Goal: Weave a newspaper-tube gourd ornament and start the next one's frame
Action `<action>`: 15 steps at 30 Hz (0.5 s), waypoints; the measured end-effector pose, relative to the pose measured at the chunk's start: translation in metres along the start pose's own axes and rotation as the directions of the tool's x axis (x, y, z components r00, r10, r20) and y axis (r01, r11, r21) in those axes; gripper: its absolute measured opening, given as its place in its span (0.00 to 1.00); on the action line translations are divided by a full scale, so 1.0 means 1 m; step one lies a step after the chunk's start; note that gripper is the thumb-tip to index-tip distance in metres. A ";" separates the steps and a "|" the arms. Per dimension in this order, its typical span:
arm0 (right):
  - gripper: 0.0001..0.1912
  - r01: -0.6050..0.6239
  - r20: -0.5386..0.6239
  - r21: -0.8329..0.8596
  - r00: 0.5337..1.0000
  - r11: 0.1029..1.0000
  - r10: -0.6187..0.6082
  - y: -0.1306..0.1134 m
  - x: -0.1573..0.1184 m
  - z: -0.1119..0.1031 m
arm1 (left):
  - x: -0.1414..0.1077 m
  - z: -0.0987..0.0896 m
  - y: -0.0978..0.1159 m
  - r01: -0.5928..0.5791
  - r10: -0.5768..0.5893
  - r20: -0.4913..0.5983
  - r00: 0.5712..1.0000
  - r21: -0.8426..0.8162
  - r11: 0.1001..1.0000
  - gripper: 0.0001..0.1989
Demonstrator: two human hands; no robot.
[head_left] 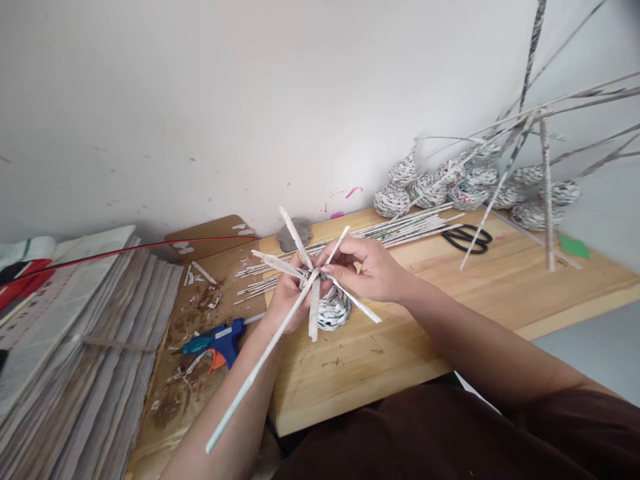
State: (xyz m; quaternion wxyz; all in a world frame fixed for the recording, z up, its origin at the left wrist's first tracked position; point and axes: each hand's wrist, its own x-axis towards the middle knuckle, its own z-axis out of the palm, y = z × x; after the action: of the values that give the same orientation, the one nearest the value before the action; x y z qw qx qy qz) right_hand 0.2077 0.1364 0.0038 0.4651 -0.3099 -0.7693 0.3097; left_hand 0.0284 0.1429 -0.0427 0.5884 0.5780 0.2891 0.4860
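A small gourd-shaped piece woven from rolled newspaper (334,310) stands on the wooden table, with several paper tubes fanning out from its top. My left hand (286,300) is closed around its upper part, behind the tubes. My right hand (363,267) pinches a paper tube (340,241) near the point where the tubes meet. One long pale paper tube (255,375) slants down over my left forearm. Shorter, flattened ends point up, left and toward me. The left fingertips are partly hidden by the tubes.
Loose paper tubes (395,230) lie behind my hands. Several woven gourd shapes (393,200) line the wall, some with long tubes sticking up. Black-handled scissors (467,239) lie to the right. A blue glue gun (225,340) rests on stained cardboard at left, beside stacked newspapers (100,347).
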 end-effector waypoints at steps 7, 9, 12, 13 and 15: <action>0.08 0.295 0.188 -0.367 0.952 0.882 -0.241 0.007 0.000 -0.007 | 0.003 0.001 0.006 0.051 -0.051 -0.004 0.999 0.191 0.980 0.21; 0.08 0.327 0.209 -0.407 0.942 0.853 -0.261 0.007 -0.001 -0.005 | 0.003 0.000 0.005 0.052 -0.049 -0.017 0.999 0.210 0.976 0.21; 0.07 0.250 0.101 -0.362 0.968 0.898 -0.229 0.007 -0.003 -0.001 | 0.003 -0.001 0.003 0.040 -0.038 -0.017 0.999 0.158 0.987 0.18; 0.06 0.188 0.046 -0.316 0.982 0.930 -0.182 0.007 -0.003 0.001 | 0.002 -0.001 0.002 0.038 -0.036 -0.015 0.999 0.125 0.991 0.17; 0.05 0.045 -0.033 -0.177 0.998 0.983 -0.052 0.008 -0.003 0.004 | 0.002 -0.001 0.000 0.039 -0.037 -0.024 0.999 0.053 0.998 0.16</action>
State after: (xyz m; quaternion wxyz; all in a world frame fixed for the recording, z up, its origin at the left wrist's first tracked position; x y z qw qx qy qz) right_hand 0.2063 0.1385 -0.0054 0.4578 -0.3367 -0.7921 0.2230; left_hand 0.0278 0.1450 -0.0425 0.5786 0.5823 0.3195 0.4734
